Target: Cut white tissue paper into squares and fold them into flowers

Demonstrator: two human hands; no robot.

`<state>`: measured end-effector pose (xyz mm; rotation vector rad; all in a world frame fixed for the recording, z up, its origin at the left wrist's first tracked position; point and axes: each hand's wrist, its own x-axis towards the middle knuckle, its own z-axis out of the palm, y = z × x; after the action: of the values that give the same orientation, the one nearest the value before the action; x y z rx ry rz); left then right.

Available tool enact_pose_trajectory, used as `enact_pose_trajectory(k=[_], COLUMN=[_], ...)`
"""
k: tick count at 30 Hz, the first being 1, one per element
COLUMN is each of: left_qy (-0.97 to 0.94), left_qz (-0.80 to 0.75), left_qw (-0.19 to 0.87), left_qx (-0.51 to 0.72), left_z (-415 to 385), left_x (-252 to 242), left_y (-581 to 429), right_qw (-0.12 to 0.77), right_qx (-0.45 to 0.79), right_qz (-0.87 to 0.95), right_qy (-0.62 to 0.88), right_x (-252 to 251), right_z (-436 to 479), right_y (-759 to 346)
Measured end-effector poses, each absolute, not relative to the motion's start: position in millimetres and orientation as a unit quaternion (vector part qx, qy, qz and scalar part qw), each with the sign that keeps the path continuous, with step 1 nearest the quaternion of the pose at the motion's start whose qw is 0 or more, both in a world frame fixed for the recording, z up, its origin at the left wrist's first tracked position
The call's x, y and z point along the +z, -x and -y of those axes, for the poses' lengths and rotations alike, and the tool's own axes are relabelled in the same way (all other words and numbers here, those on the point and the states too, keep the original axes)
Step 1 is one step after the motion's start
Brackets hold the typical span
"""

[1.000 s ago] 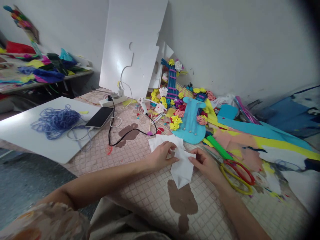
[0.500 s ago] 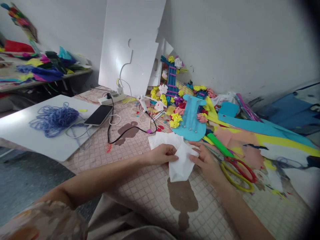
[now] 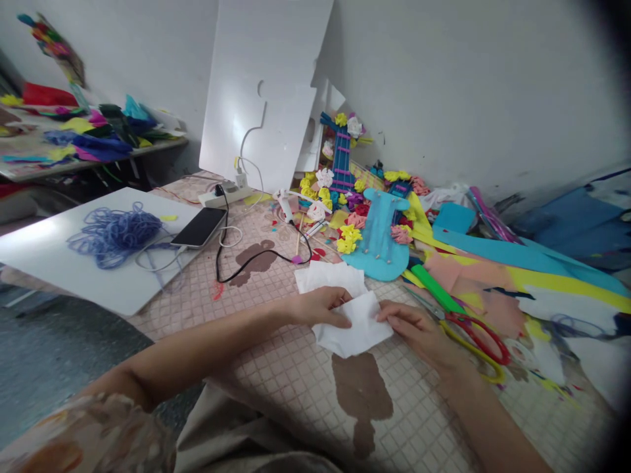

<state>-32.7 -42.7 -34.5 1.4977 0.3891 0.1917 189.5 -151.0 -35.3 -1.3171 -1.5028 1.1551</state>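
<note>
A stretch of grid-patterned tabletop (image 3: 286, 374) separates its near edge from a thin, creased white sheet (image 3: 363, 328), pinched at opposite sides by the left hand (image 3: 323, 307) and the right hand (image 3: 417, 328). Scissors (image 3: 459, 318) crowd the right; just beyond lie white paper (image 3: 328, 274) and a flat blue guitar-shaped cutout (image 3: 377, 259), before a glossy board (image 3: 266, 52) and pale wall (image 3: 468, 79).

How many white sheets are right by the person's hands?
2: one white sheet held between the left hand and right hand, another sheet just beyond it on the table. More could be hidden beneath.
</note>
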Motion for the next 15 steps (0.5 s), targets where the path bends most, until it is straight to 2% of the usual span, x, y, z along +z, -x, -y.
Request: enact_pose_trajectory(k=[4,6,10,12,15], left_qy=[-0.750,-0.757,-0.690,-0.672,-0.756], left_qz=[-0.102,-0.123,-0.225,-0.228,-0.235], left_qw=[0.653,0.642,0.677,0.683,0.567], left_qx=[0.010,0.010,0.122,0.172,0.228], left_z=[38.7,35.9,24.3,15.2,4.2], left_x=[-30.7,-28.8,-24.2,-21.4,-19.9], left_y=[36.0,36.7,40.6,44.8,50.4], right_qw=[0.298,0.278,0.269,0.265,0.253], right_qx=[0.513,0.515,0.491,0.477,0.456], right_qz=[0.628,0.617,0.619,0.631,0.651], right_qy=[0.504,0.526,0.550,0.552,0.551], right_x=[-29.3,-28.1,-30.4,-32.0,-33.1], right_z=[154.9,155.8,157.5,158.5,159.2], right_y=[-189.8,-188.0,-190.4,-193.8,-195.8])
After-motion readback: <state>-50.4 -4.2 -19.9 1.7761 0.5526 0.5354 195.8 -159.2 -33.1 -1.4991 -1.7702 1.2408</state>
